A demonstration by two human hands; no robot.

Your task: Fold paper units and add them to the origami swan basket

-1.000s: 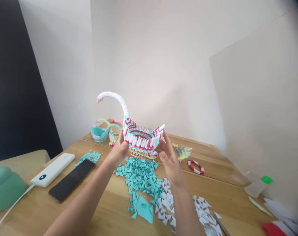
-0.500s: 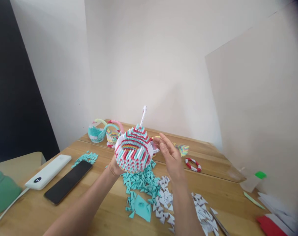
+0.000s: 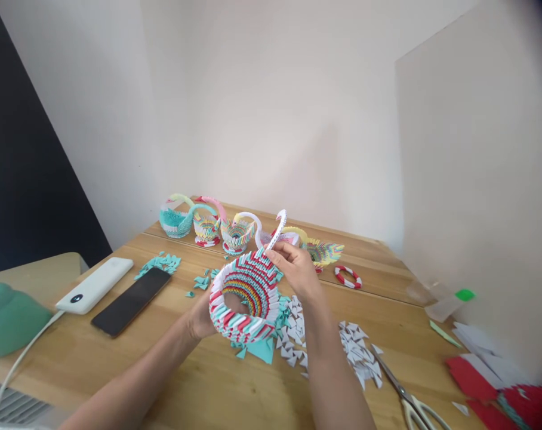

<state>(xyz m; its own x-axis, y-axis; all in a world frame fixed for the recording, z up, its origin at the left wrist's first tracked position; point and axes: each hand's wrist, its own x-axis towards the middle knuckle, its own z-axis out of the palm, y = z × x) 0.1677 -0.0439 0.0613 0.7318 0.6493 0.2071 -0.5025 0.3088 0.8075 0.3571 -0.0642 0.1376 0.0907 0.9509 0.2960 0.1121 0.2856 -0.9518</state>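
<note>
Above the table I hold a paper swan (image 3: 261, 285), its basket-like body built from folded red, white, teal and yellow pieces. The round opening is tilted toward me. My left hand (image 3: 203, 315) supports the body from its left side and underneath, fingers partly hidden behind it. At the far rim, where the white curved neck (image 3: 278, 230) rises, my right hand (image 3: 294, 272) pinches the base of the neck. Beneath the swan lie teal folded paper triangles (image 3: 283, 322) and a flat teal sheet (image 3: 261, 349), both partly covered.
Several finished paper swans (image 3: 175, 221) line the back. A red-and-white ring (image 3: 348, 277), white triangles (image 3: 359, 353), scissors (image 3: 400, 391) and red paper (image 3: 470, 377) lie to the right. On the left are a phone (image 3: 131, 301), a white power bank (image 3: 94, 285) and more teal triangles (image 3: 159, 264).
The swan has come lower and tipped, showing more of its inside. My right hand, apart from the neck before, now grips its base. The view has shifted, revealing more scissors.
</note>
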